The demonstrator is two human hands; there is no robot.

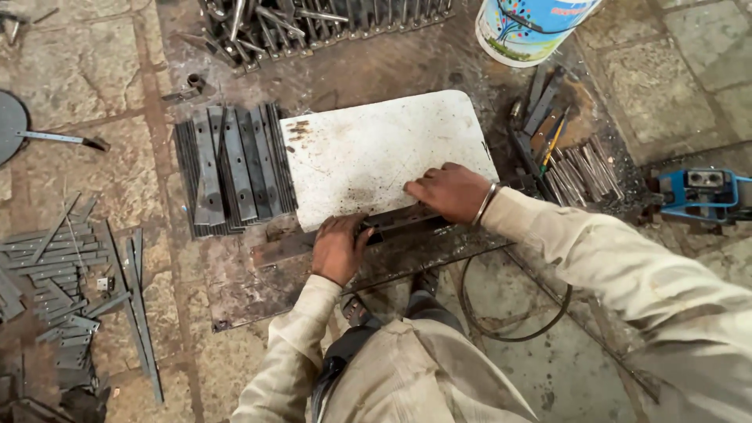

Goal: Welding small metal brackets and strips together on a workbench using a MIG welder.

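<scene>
Hands: left grip (338,249) clamped on metal strip (392,227), right (448,192) flat, fingers apart, on white plate (376,149); colourful-labelled white bucket (529,27) beyond

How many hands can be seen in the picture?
2. The left hand grips a dark flat metal bar at the white plate's near edge; the right hand presses on the same edge. None seems hidden.

A metal workshop: stacked steel strips (233,168) and scrap bars (66,274) lie on a stone floor (86,70).
</scene>
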